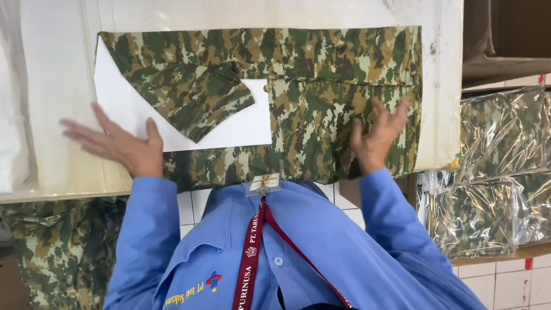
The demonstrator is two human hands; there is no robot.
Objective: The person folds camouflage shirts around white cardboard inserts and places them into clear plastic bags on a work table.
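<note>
A camouflage garment (321, 103) lies flat on a white table (57, 86). A white cardboard sheet (229, 129) rests on its left half, and one sleeve (195, 97) is folded slantwise across the sheet. My left hand (117, 146) is open, fingers spread and blurred, at the sheet's near left corner by the table edge. My right hand (376, 135) is open too, fingers spread over the garment's right part, just above or touching the cloth. Neither hand holds anything. Blue sleeves and a red lanyard with a badge (263, 183) fill the near view.
Folded camouflage garments in clear plastic bags (499, 132) are stacked on a shelf at the right. More camouflage cloth (57, 247) hangs or lies piled below the table at the left. White floor tiles (516, 281) show underneath.
</note>
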